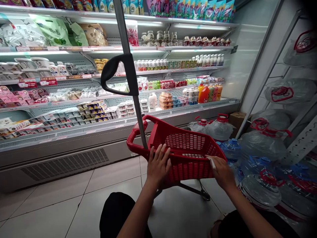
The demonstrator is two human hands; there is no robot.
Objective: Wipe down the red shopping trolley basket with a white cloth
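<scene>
A small red plastic shopping cart (192, 167) with slotted walls stands in front of me. Its grey metal pole (123, 29) rises on the left and carries a black loop handle (132, 74). My left hand (158, 165) lies on the near rim beside the foot of the pole, fingers stretched and slightly apart. At the right end of the same rim, my right hand (221, 172) is closed around a white cloth (212, 162), pressed against the red plastic. Most of the cloth is hidden by the fingers, so it could be a tissue. The visible inside of the basket shows only its slotted walls.
An open refrigerated display (119, 124) stocked with dairy, bottles and bags runs behind the cart. Large water jugs (262, 188) with red handles crowd the right side, close to my right arm. A metal rack (267, 62) rises there. Pale floor tiles (111, 180) lie underneath.
</scene>
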